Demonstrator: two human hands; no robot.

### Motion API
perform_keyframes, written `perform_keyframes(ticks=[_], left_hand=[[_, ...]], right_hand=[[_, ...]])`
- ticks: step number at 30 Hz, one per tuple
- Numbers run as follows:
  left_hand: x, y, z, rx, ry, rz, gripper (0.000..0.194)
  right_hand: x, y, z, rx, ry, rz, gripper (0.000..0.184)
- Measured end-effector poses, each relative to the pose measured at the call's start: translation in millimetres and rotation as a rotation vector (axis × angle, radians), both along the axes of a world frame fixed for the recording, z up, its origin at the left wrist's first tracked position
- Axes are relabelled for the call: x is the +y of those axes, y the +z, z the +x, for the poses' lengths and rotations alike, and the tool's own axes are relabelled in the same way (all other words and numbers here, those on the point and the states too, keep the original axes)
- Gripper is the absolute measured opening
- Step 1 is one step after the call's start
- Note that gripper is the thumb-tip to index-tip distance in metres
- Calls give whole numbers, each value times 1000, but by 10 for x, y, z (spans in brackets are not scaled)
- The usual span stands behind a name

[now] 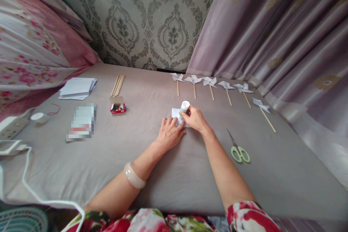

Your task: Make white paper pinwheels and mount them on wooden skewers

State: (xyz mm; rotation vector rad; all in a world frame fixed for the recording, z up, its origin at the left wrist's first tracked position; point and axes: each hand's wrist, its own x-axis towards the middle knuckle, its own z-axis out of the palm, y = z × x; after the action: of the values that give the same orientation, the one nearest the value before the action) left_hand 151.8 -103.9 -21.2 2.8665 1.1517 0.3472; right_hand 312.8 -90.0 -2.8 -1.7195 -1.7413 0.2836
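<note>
A small white sheet of paper (pixel 176 112) lies on the cloth-covered table in front of me. My left hand (pixel 170 133) rests flat on its lower left part, fingers stretched out and holding nothing. In my right hand (pixel 196 119) is a white glue stick (pixel 185 106), held upright with its lower end against or just over the paper; that end is hidden by my fingers. Part of the sheet is covered by both hands. To the right of my right forearm lie scissors (pixel 238 150) with light green handles, blades pointing away.
Several paper pinwheels (pixel 210 82) on sticks line the back right. At the left are stacked papers (pixel 77 87), wooden sticks (pixel 117 85), a red box (pixel 117 107) of small metal pieces, a blurred packet (pixel 82 121), a white cap (pixel 39 117), and a power strip (pixel 12 126) with a white cable (pixel 40 198).
</note>
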Motion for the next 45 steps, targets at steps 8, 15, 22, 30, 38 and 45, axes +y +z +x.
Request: perform_keyframes(ticks=[8, 15, 22, 30, 38, 45], left_hand=[[-12, 37, -2, 25, 1, -6, 41], [-6, 34, -3, 28, -2, -3, 42], [1, 22, -5, 15, 5, 5, 41], [-1, 22, -12, 11, -8, -4, 38], [-8, 34, -29, 27, -11, 8, 37], [-4, 76, -29, 38, -15, -6, 38]], right_hand=[[18, -16, 1, 14, 38, -10, 17], [7, 14, -8, 2, 37, -15, 17], [17, 22, -13, 19, -4, -14, 18], [17, 24, -16, 28, -3, -5, 16], [18, 17, 3, 15, 5, 8, 17], [16, 34, 12, 19, 25, -17, 17]])
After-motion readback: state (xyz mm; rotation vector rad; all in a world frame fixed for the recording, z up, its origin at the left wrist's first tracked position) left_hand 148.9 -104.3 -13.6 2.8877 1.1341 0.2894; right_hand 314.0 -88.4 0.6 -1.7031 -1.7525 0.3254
